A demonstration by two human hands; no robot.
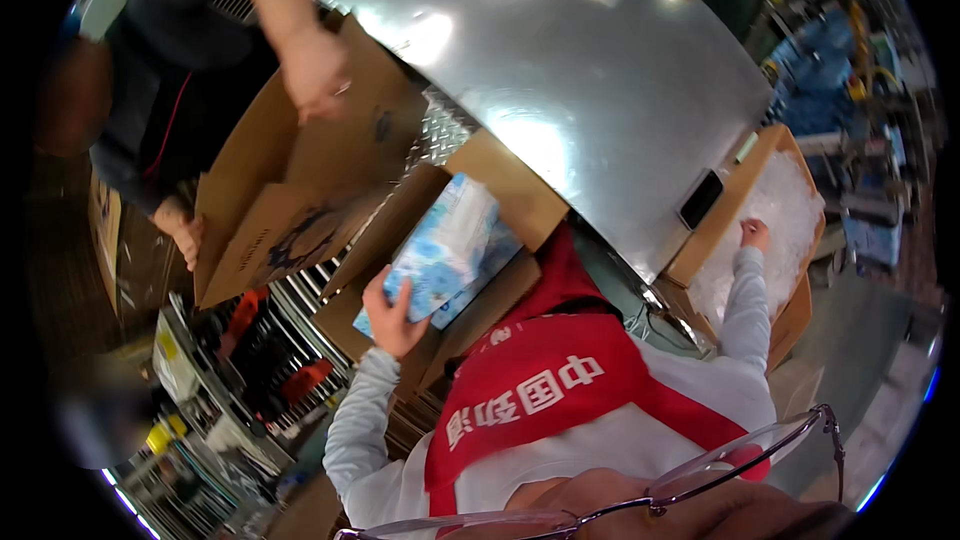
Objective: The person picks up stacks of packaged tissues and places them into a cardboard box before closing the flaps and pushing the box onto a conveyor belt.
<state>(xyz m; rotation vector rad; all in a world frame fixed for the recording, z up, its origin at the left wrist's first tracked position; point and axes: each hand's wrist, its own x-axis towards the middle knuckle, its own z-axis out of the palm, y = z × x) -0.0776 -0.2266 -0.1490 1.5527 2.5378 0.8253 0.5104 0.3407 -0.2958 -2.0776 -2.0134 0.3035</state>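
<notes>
My left hand grips the near end of a blue flower-patterned tissue pack, thumb and fingers curled round its edge. The pack lies tilted at the mouth of an open cardboard box, with more of the same blue pattern beneath it. My right hand reaches out to the right over another cardboard box filled with clear, crinkled plastic pieces. Its fingers are drawn together, and whatever they may hold is too small to make out.
A shiny metal table spans the far side, with a dark phone near its right edge. At the left another person's hands work at a large open carton. Metal rollers run below it.
</notes>
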